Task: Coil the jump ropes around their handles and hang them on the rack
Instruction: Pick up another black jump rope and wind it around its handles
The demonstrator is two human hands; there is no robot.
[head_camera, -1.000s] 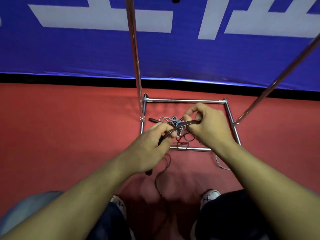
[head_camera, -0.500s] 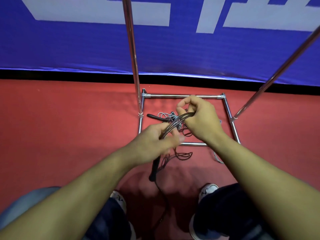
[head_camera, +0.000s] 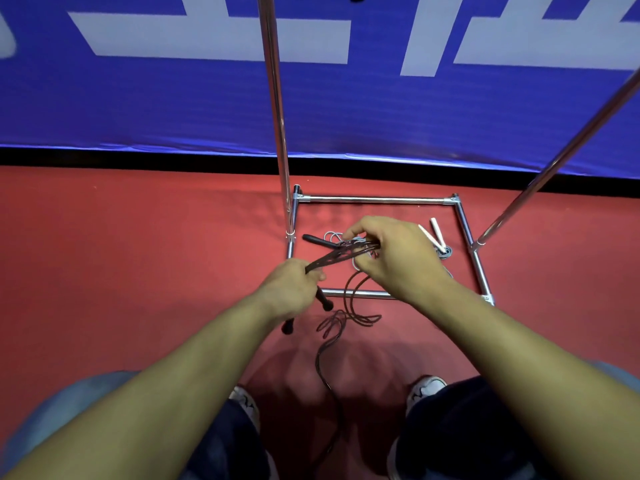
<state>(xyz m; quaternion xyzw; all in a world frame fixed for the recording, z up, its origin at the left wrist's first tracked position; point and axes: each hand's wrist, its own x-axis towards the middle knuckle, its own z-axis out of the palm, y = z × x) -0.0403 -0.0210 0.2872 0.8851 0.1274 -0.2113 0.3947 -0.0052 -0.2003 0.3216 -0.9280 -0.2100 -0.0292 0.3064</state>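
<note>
Since earlier, left hand [head_camera: 294, 289] dropped lower gripping black handles [head_camera: 320, 299], right hand [head_camera: 391, 252] pinching dark rope loops [head_camera: 341, 254]; judge: keep tension, wrap evenly.

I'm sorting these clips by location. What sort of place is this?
Probably a gym or sports hall: red sports flooring, a blue banner along the wall, and jump ropes on the floor inside a metal rack.
</note>
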